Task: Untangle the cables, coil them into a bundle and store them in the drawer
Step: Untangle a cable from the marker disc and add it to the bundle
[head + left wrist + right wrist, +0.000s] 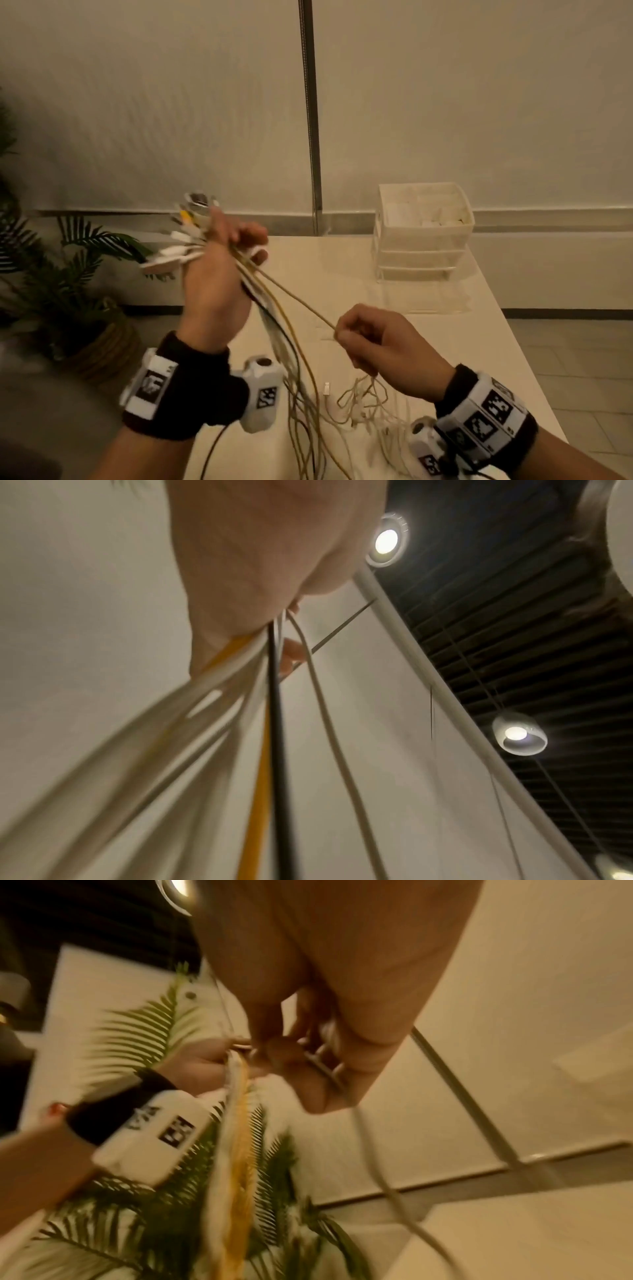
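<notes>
Your work surface is a pale, glossy table point(428, 346) running away from you toward the wall. At its far right end stands a white plastic drawer unit point(423, 233), stacked in tiers with an open tray on top. Near you, a loose tangle of thin white cables point(373, 407) lies on the tabletop, with a small white plug point(326, 389) resting just to its left.
</notes>
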The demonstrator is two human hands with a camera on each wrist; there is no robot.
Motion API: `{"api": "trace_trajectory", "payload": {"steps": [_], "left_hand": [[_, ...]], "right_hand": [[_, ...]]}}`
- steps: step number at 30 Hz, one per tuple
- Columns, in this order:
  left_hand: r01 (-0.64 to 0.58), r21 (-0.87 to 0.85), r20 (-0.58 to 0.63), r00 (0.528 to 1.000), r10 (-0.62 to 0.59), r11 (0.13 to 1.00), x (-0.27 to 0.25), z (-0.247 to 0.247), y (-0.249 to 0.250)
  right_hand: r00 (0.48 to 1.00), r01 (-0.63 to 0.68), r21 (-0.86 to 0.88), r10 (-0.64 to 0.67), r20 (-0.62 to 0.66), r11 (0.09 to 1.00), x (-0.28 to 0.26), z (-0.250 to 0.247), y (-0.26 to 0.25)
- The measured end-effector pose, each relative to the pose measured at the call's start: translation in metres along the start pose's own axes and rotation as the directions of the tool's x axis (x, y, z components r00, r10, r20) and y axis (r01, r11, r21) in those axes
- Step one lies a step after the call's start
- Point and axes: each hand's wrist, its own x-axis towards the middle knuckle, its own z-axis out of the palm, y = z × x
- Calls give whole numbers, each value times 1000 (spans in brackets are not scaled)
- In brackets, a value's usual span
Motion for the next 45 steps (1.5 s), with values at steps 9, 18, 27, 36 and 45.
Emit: {"api": "trace_trajectory", "payload": {"steps": [9, 18, 27, 36, 45], "left_hand": [[-8, 325, 338, 935, -108, 946, -25, -22, 29], [-502, 751, 573, 819, -44, 429, -47, 21, -63], [-341, 686, 295, 938, 183, 643, -18, 19, -42], [-367, 542, 273, 928, 255, 756, -27, 9, -31], [-216, 500, 86, 976, 201, 839, -16, -6, -23]], "right_hand": [[988, -146, -123, 138, -69, 982, 3, -44, 23], [996, -20, 124, 31, -86, 992, 14, -40, -22], [1000, -11, 140, 12, -4, 990, 3, -31, -5], [998, 17, -62, -14, 55, 998, 0, -34, 1], [983, 8, 126, 15, -182, 992, -16, -21, 14]]}}
